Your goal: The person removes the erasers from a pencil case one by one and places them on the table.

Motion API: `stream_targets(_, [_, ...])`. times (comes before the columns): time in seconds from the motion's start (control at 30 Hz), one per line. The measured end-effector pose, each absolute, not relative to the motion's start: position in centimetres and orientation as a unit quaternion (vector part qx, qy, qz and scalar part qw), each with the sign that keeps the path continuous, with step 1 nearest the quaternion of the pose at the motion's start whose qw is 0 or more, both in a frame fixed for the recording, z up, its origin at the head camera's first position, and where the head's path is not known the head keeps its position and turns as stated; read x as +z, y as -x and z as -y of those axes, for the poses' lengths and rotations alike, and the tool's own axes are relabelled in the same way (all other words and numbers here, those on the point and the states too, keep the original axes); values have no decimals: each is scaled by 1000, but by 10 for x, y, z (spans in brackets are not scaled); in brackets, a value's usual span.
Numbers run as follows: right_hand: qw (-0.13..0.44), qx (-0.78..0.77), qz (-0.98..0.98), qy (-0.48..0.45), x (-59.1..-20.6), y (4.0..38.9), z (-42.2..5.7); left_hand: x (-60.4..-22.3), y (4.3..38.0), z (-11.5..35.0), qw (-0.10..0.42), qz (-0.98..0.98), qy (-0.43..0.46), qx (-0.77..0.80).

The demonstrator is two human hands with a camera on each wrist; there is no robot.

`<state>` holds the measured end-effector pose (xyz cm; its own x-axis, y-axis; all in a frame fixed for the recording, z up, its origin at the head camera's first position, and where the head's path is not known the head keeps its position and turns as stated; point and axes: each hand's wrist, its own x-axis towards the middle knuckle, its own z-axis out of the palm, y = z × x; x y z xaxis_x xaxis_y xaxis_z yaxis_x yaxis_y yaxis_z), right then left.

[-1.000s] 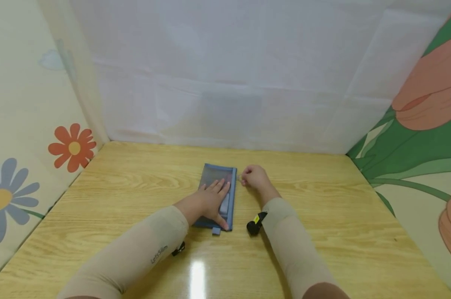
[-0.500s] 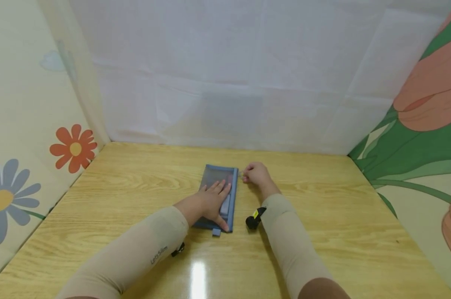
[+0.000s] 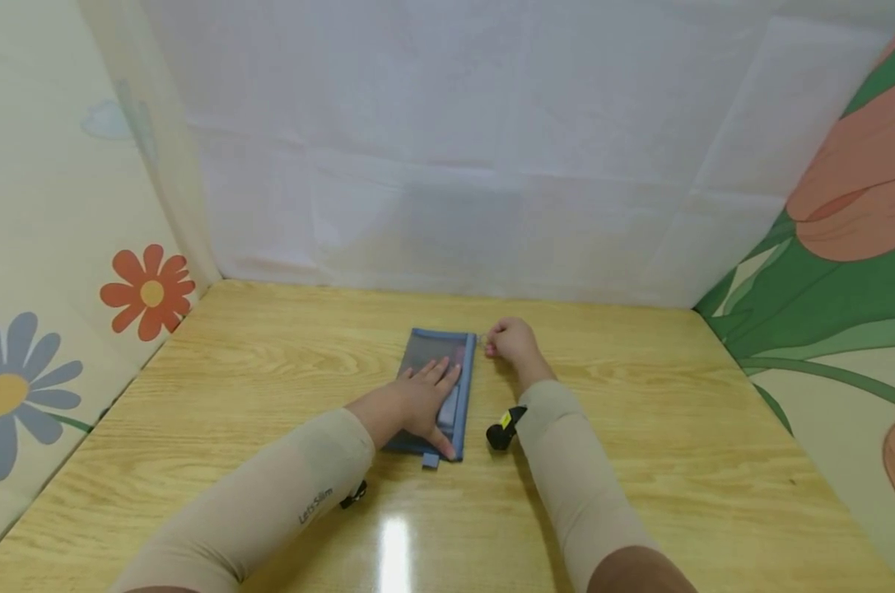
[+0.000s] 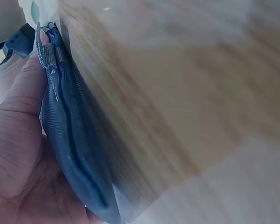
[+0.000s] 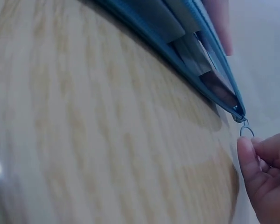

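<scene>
A blue zip pouch with a see-through mesh face lies flat on the table, its zipped edge toward the right. My left hand rests on it with spread fingers, the thumb along the near end of that edge. At the far end, my right hand pinches the ring of the zip pull between thumb and fingertips. From the right wrist view the pouch mouth gapes, the slider stands at its far corner, and flat pale items show inside. In the left wrist view the pouch's zipped side faces the camera.
The wood-grain table meets a white cloth backdrop at the back. Printed flower panels flank it left and right. A small fabric tab sticks out from the pouch's near end. Each wrist wears a black camera.
My right hand has moved a little away from me along the zipped edge, the pull ring in its fingers. The pouch has shifted slightly right; the left hand stays on it.
</scene>
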<state>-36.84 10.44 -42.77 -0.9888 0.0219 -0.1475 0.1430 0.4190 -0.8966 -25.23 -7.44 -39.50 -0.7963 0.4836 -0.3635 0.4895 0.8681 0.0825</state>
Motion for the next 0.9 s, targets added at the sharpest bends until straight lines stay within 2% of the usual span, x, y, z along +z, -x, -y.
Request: stream_targets(0.9, [26,-542,-839,-39,-432,364,-110,-392,252,74,197,-947,-252,-9])
